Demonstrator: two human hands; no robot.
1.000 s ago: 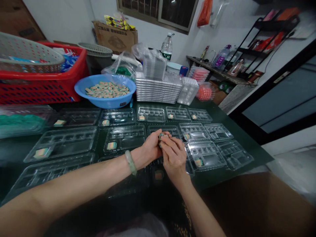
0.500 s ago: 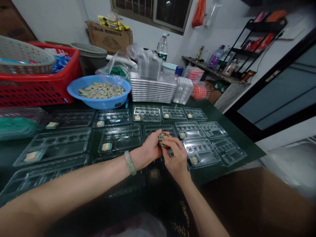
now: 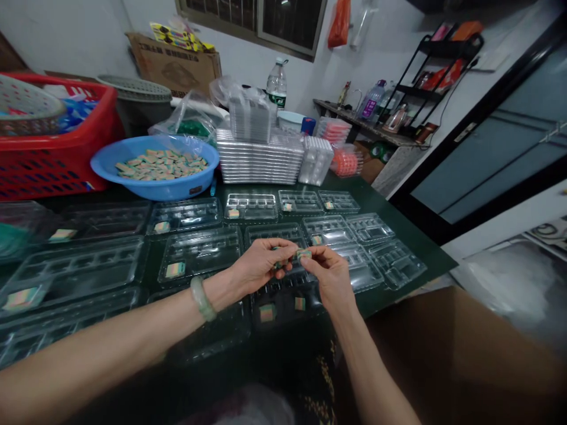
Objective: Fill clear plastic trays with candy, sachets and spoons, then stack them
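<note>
Striped block [image 3: 304, 254] is pinched in my right hand [image 3: 333, 276], nearer me than the basin [image 3: 153, 189] and off to its right. My left hand [image 3: 259, 267], right beside it, curls round more pieces [image 3: 277, 265]. Probably light, maybe crumbly; I'd grip the edges gently.

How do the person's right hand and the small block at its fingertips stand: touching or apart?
Touching. The head view shows the right hand pinching the small block between thumb and forefinger, with no gap visible.
</note>
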